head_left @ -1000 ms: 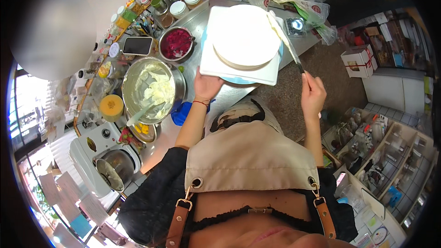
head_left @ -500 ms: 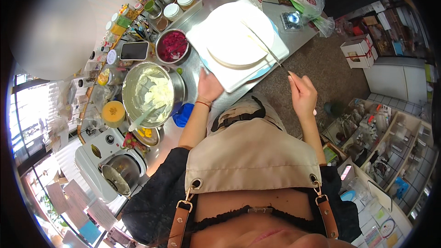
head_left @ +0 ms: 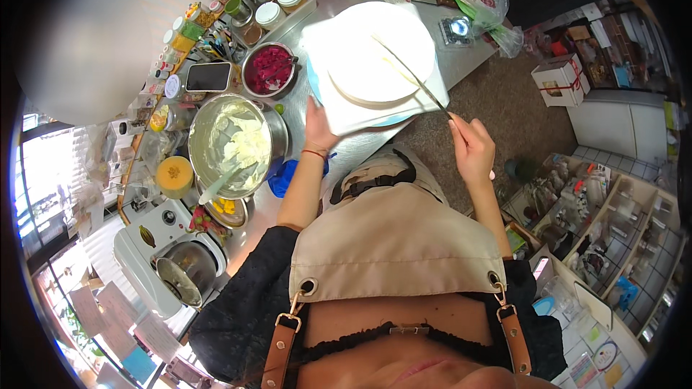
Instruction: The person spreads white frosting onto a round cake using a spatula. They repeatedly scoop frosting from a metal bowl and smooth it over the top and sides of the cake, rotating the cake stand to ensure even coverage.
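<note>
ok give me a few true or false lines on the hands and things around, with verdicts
1. The right hand holds a long thin spatula over the round white cake. True.
2. The dark pink pieces lie right of the cake. False: they lie left of it.
3. A pale spatula rests in the metal bowl of cream. True.
4. The left hand grips that pale spatula. False: it is at the edge of the white board.
</note>
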{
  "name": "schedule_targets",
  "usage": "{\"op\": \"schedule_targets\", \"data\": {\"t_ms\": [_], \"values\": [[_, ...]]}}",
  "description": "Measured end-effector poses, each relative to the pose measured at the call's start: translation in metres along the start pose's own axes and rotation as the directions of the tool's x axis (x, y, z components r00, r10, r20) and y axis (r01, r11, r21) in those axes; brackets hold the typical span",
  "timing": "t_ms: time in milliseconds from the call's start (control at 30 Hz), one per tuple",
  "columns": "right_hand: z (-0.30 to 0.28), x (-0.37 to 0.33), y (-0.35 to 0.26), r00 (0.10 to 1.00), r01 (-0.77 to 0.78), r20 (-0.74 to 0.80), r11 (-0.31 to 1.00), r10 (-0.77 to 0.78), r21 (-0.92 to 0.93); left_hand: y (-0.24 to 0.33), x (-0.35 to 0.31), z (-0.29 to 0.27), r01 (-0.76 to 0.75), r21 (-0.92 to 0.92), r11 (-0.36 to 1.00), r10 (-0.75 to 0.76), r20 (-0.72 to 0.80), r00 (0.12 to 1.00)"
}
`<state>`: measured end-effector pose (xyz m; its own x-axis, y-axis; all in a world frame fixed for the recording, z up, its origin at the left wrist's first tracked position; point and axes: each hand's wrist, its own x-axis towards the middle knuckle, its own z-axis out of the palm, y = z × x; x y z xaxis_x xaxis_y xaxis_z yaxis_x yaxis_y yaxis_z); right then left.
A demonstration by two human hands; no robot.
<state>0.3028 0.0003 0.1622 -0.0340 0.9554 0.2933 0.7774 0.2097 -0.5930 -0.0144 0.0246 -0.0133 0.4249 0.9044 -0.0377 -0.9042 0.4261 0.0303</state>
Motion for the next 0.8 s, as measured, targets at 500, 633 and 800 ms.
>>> {"op": "schedule_targets", "data": {"t_ms": [500, 633, 800], "values": [[0.007, -0.009, -0.014, 0.994, 0.020, 0.102, 0.999, -0.024, 0.038, 0.002, -0.002, 0.018, -0.122, -0.066, 0.990, 0.108, -0.180, 0.978], [0.007, 0.003, -0.011, 0.997, 0.075, 0.026, 0.994, -0.077, 0.078, 0.015, -0.011, 0.025, -0.187, 0.052, 0.981, 0.193, -0.355, 0.915], [-0.005, 0.037, 0.015, 0.992, -0.050, -0.116, 0.996, 0.041, -0.077, -0.017, -0.019, 0.027, -0.049, 0.014, 0.999, 0.051, -0.361, 0.931]]}}
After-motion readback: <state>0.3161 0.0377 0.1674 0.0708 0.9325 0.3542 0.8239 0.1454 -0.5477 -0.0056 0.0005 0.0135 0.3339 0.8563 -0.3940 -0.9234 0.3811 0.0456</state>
